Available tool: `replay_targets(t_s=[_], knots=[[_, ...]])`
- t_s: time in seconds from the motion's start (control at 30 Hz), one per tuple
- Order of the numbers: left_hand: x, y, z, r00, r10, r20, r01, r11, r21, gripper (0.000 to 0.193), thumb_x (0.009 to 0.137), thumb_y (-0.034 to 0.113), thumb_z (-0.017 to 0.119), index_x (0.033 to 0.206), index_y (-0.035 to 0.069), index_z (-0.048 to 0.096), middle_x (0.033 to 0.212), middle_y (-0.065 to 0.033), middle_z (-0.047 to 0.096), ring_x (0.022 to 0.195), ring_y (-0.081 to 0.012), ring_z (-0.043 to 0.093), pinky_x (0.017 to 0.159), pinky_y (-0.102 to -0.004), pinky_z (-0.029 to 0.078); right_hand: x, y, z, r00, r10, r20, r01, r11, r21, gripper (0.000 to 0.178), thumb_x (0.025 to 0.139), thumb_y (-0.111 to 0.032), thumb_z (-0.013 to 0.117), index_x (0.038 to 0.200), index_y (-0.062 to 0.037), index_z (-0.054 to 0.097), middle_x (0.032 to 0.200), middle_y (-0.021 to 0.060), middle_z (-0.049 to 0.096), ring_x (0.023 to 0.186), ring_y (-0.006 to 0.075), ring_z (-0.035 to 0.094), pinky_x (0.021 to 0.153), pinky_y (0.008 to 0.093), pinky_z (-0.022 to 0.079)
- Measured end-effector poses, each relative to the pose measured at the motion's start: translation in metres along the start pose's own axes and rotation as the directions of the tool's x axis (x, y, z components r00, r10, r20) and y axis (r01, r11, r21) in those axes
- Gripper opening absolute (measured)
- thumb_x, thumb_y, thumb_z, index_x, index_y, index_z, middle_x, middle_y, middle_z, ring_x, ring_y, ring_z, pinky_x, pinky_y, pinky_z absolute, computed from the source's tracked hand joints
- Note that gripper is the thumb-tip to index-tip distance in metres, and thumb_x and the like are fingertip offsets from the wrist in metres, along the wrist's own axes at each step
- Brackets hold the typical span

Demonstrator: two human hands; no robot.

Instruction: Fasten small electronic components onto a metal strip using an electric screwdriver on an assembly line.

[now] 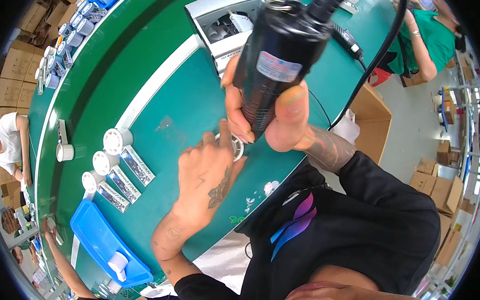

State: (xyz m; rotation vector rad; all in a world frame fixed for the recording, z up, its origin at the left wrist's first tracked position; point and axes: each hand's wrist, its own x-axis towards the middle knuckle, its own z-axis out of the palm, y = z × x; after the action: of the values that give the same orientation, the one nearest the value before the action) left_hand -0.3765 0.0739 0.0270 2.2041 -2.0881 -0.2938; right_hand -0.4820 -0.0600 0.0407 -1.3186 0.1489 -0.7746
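Note:
My right hand (287, 115) is closed round a black electric screwdriver (278, 50), which is tilted with its cable end up and toward me. The tool's lower tip is hidden behind my fingers. Directly beneath it, my left hand (204, 171) grips a small round white fan part (238, 149) at the table's near side. Its index finger lies over the part, and the thumb is along its near edge. Much of this round part is covered by my fingers.
A grey screw feeder (228, 25) stands beyond my hands. To the left are several white fans with printed handles (123, 184) and a blue tray (106, 238). Another black screwdriver (347, 41) lies at the right, above a cardboard box (371, 121). Co-workers sit on both sides.

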Motion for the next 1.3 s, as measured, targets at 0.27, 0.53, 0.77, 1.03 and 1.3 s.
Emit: replay_targets(t_s=[0.27,0.53,0.77,1.03,1.3], knots=[[0.000,0.001,0.001,1.000,-0.017,0.016,0.017,1.000,-0.002,0.067,0.077,0.032,0.081,0.129,-0.003,0.057,0.083,-0.0105,0.064,0.067,-0.0241,0.069,0.059,-0.0337,0.053,-0.003,-0.012,-0.006,1.000,0.013,0.013,-0.013,1.000,-0.004,0.101,0.074,-0.092,0.046,0.112,0.0014,0.044,0.059,0.0057,0.052,0.043,0.0122,0.049,0.041,0.0257,0.041],[0.000,0.000,0.001,1.000,-0.019,-0.007,0.019,1.000,-0.010,0.067,0.076,0.031,0.082,0.129,-0.003,0.058,0.082,-0.0106,0.063,0.067,-0.0240,0.069,0.060,-0.0337,0.053,-0.005,-0.008,-0.005,0.999,0.000,0.032,0.000,1.000,0.004,0.099,0.076,-0.091,0.044,0.112,0.0009,0.044,0.058,0.0053,0.051,0.043,0.0133,0.048,0.041,0.0269,0.041],[0.001,0.002,0.001,1.000,-0.009,-0.022,0.009,1.000,0.009,0.067,0.076,0.032,0.082,0.128,-0.002,0.058,0.082,-0.0100,0.063,0.067,-0.0230,0.069,0.059,-0.0333,0.053,-0.002,-0.008,-0.009,1.000,0.022,0.015,-0.021,0.999,-0.041,0.099,0.074,-0.094,0.042,0.111,-0.0016,0.043,0.060,0.0062,0.052,0.044,0.0133,0.049,0.042,0.0275,0.042],[-0.001,-0.003,0.006,1.000,-0.003,-0.015,0.002,0.999,-0.036,0.066,0.079,0.033,0.080,0.129,-0.002,0.057,0.082,-0.0111,0.064,0.067,-0.0240,0.069,0.059,-0.0338,0.052,-0.027,0.008,-0.006,0.998,0.067,-0.001,-0.065,0.964,0.260,0.083,0.064,-0.066,0.086,0.101,0.0016,0.055,0.072,0.0101,0.064,0.059,0.0163,0.060,0.057,0.0269,0.051],[-0.008,-0.006,0.002,0.997,-0.056,0.056,0.058,0.997,-0.041,0.033,0.084,0.036,0.073,0.103,0.009,0.068,0.086,-0.0125,0.064,0.068,-0.0261,0.069,0.060,-0.0364,0.053,-0.017,0.018,-0.012,0.964,0.036,0.264,-0.153,0.886,0.438,0.085,0.076,-0.075,0.069,0.114,-0.0007,0.053,0.082,0.0149,0.066,0.065,0.0207,0.065,0.058,0.0342,0.053]])
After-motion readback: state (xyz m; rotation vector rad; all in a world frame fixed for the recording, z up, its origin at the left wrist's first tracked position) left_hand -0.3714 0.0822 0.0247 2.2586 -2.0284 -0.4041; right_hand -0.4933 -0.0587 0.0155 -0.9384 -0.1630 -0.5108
